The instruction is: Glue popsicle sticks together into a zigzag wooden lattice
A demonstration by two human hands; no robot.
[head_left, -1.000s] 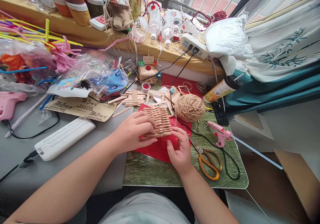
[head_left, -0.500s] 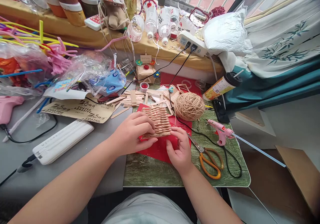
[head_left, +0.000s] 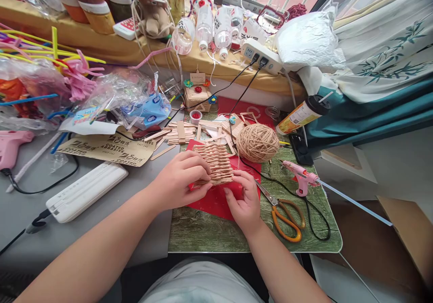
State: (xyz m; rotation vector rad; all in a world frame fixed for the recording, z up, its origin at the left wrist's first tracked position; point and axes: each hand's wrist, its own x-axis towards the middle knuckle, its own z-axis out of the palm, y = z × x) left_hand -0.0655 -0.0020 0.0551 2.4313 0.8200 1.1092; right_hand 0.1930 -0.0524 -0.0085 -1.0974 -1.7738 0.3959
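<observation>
A block of wooden craft sticks [head_left: 219, 161], layered with wavy edges, stands tilted over a red sheet [head_left: 211, 201]. My left hand [head_left: 189, 176] is closed on its left side, with the fingers on top and the thumb along the near lower edge. At the near right corner, my right hand [head_left: 245, 197] is curled, fingertips against the stick ends and thumb just below. The block's underside and left end are hidden by my left hand. Just behind it lies a ball of twine [head_left: 257, 143]. Orange-handled scissors [head_left: 287, 219] rest to the right of my right hand.
A pink glue gun [head_left: 301, 176] with a long glue stick lies at the right, its cord looping over the green board [head_left: 209, 237]. Loose craft sticks [head_left: 176, 133], a decorated stick box [head_left: 198, 99] and a drink cup [head_left: 302, 113] stand behind. Sandpaper [head_left: 108, 147] lies left.
The left thumb has drawn in slightly against the block's lower edge. Both hands keep their places at the block, and the whole view has shifted slightly.
</observation>
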